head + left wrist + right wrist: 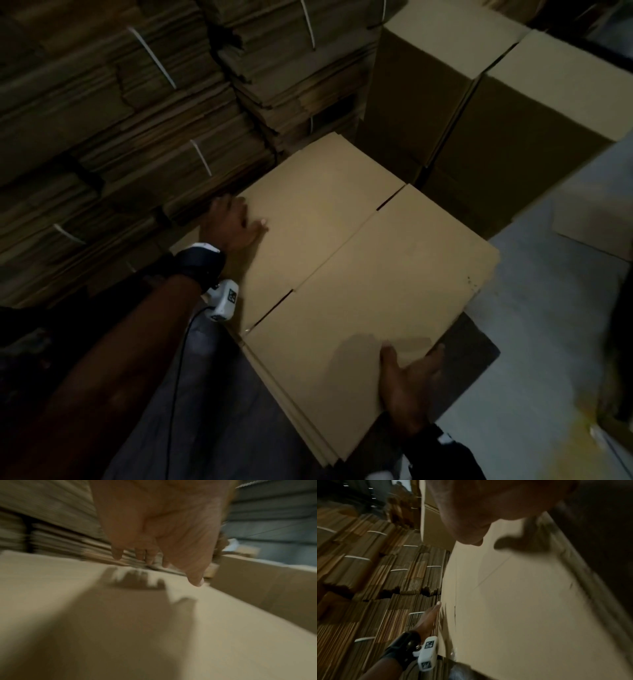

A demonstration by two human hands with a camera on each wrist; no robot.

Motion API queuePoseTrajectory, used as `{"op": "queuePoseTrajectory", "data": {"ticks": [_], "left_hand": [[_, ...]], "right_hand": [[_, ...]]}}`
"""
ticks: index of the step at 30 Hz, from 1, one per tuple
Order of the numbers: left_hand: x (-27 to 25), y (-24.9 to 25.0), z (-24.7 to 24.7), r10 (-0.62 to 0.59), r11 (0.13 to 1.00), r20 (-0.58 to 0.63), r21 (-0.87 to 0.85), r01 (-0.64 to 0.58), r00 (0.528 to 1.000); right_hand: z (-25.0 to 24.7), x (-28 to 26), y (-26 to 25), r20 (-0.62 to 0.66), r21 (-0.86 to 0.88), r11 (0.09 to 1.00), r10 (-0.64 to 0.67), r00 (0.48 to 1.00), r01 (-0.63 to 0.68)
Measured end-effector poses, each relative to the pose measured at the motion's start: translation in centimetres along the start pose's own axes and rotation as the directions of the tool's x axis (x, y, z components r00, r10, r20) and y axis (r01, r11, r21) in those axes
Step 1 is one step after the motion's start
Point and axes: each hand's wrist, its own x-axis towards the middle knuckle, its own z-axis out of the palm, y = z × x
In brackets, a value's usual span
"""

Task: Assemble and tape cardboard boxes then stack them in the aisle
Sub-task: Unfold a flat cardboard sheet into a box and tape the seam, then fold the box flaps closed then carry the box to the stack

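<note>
A flat, folded cardboard box (359, 257) lies on top of a low pile of the same flat boxes, its flap slits running diagonally. My left hand (233, 222) is at its far left edge, thumb laid on top and fingers straight past the edge; in the left wrist view the left hand (154, 540) hovers just over the blurred cardboard (120, 615). At the near right edge my right hand (407, 387) pinches the sheet, thumb on top, fingers at and under the edge. From the right wrist, the thumb (471, 536) sits over the pale sheet (522, 601).
Tall strapped bundles of flat cardboard (102, 137) wall the left and back. Two assembled boxes (445, 85) (548, 120) stand at the back right, another box (596, 219) at the right edge. Grey floor (548, 342) lies to the right.
</note>
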Motion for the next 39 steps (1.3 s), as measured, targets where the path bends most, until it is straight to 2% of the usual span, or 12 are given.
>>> {"op": "queuePoseTrajectory", "data": {"ticks": [2, 5, 8, 12, 16, 20, 23, 31, 36, 39], "left_hand": [[-2.2, 2.1, 0.7, 0.115, 0.993, -0.043, -0.019, -0.116, 0.992], [-6.5, 6.4, 1.7, 0.176, 0.971, -0.059, -0.152, -0.184, 0.983], [-11.1, 11.7, 3.1, 0.25, 0.93, -0.128, -0.246, -0.275, 0.96], [-16.4, 19.4, 5.6, 0.32, 0.886, -0.173, -0.293, -0.359, 0.932], [-20.9, 27.8, 8.8, 0.337, 0.847, -0.193, -0.366, -0.386, 0.922], [-24.2, 36.1, 11.7, 0.373, 0.831, -0.238, -0.344, -0.438, 0.897], [-25.7, 41.9, 13.2, 0.355, 0.837, -0.24, -0.35, -0.421, 0.904], [-24.9, 53.0, 13.6, 0.376, 0.84, -0.378, -0.246, -0.483, 0.846], [-20.2, 57.8, 13.8, 0.342, 0.859, -0.502, -0.176, -0.481, 0.795], [-15.5, 60.4, 14.2, 0.28, 0.87, -0.551, -0.201, -0.451, 0.786]], "right_hand": [[-1.4, 0.6, 0.1, 0.01, -0.018, 0.993, -0.113, 0.994, 0.113], [-3.6, 2.0, 0.4, 0.084, -0.009, 0.966, -0.258, 0.962, 0.26], [-6.3, 4.1, 1.0, 0.136, 0.019, 0.924, -0.38, 0.915, 0.381], [-11.1, 7.9, 1.3, 0.12, -0.072, 0.871, -0.475, 0.872, 0.485], [-16.5, 12.3, 1.9, 0.082, -0.1, 0.835, -0.534, 0.841, 0.54], [-21.7, 17.1, 3.2, 0.049, -0.159, 0.726, -0.671, 0.739, 0.669], [-25.6, 20.9, 4.1, 0.022, -0.193, 0.658, -0.739, 0.674, 0.728], [-33.0, 31.1, 2.2, -0.051, -0.246, 0.507, -0.858, 0.511, 0.826], [-33.2, 39.4, -2.3, -0.048, -0.23, 0.431, -0.901, 0.432, 0.873], [-32.7, 44.8, -5.9, -0.027, -0.222, 0.364, -0.93, 0.367, 0.905]]}}
